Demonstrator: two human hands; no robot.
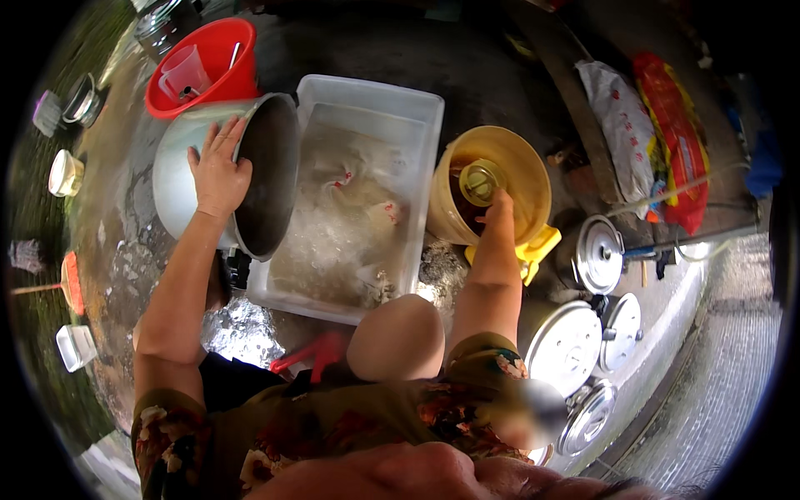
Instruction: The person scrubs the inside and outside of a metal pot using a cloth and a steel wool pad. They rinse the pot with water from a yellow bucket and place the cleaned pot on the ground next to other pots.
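My left hand [222,169] lies spread on the outside near the rim of a large aluminium pot [181,187]. The pot is tipped on its side, its dark mouth facing right, against a translucent plastic tub [372,94]. Cloudy water fills part of the tub, and a pale cloth or sack [340,162] with red marks lies in it. To the tub's right stands a yellowish plastic bucket [531,172] with brown liquid inside. My right hand [499,207] reaches into this bucket and grips a small yellowish plastic cup [478,178] at its edge; some fingers are hidden.
Behind the pot sits a red basin [234,40] holding a plastic jug [187,65]. A yellow plastic object [540,247] is beside the bucket. Lidded metal pots [565,350] stand at right, below a white sack [615,125] and a red bag [678,150].
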